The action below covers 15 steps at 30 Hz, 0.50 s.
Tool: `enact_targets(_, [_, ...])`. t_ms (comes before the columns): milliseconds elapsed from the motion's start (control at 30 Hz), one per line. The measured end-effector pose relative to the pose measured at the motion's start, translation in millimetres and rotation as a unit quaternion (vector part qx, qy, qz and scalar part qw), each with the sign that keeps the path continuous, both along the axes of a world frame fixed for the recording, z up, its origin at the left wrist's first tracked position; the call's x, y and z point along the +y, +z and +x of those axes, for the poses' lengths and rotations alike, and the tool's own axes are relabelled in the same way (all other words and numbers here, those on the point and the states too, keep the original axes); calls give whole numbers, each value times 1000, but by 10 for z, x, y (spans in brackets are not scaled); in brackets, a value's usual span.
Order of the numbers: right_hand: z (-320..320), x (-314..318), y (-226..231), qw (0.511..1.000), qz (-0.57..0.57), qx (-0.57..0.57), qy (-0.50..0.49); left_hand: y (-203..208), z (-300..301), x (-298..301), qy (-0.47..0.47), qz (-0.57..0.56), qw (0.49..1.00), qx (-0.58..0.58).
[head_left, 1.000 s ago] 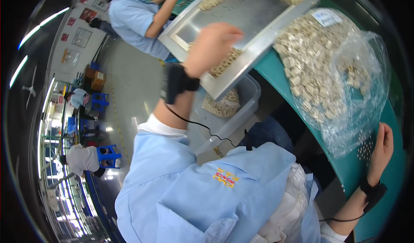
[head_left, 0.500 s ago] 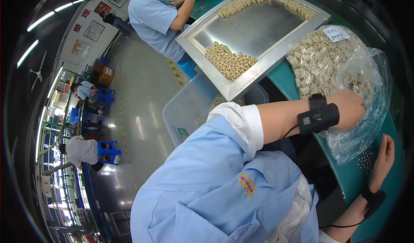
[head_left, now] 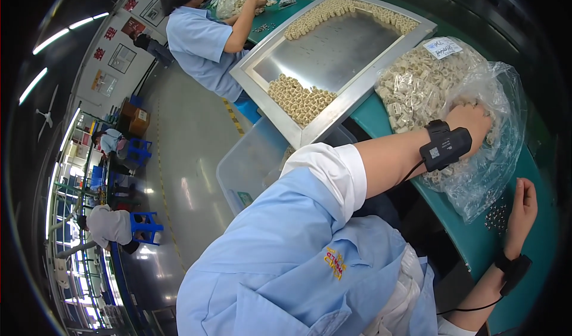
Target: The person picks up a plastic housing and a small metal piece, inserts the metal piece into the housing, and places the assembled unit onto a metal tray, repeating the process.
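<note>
Your left hand point(head_left: 471, 124) is in the mouth of the clear, crinkled plastic bag point(head_left: 506, 94) on the green bench point(head_left: 476, 246), among the small, beige, block-like pieces point(head_left: 411, 94) filling it. Its fingertips are hidden, so you cannot tell whether they are spread or pinching a piece. Your right hand point(head_left: 522, 211) is beside the scattered tiny metallic bits point(head_left: 496, 218), fingers loosely bent and side by side; whether it grips anything cannot be told.

The beige pieces look light and rigid, probably moulded, and likely to roll out of a loose grip; pinch each by its outer walls. The film looks soft and slippery: gather its loose rim rather than pressing its full belly. More beige pieces stand packed inside the silver, metal-framed tray point(head_left: 369, 82) nearby.
</note>
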State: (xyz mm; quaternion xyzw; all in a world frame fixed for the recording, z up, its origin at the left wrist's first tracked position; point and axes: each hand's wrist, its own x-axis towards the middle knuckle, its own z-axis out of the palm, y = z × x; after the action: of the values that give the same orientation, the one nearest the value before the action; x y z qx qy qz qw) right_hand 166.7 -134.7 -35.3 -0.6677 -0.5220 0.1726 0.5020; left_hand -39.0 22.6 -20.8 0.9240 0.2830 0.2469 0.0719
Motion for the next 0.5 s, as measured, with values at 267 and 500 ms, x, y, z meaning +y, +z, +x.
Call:
enact_targets(267, [7,-79,0,998,34,-41,-35,121,118,190,-34,-123,983,130])
enact_targets(500, [-203,-13,199,999,-5,-19,-50,123,-229,445,1,-2,1000,-21])
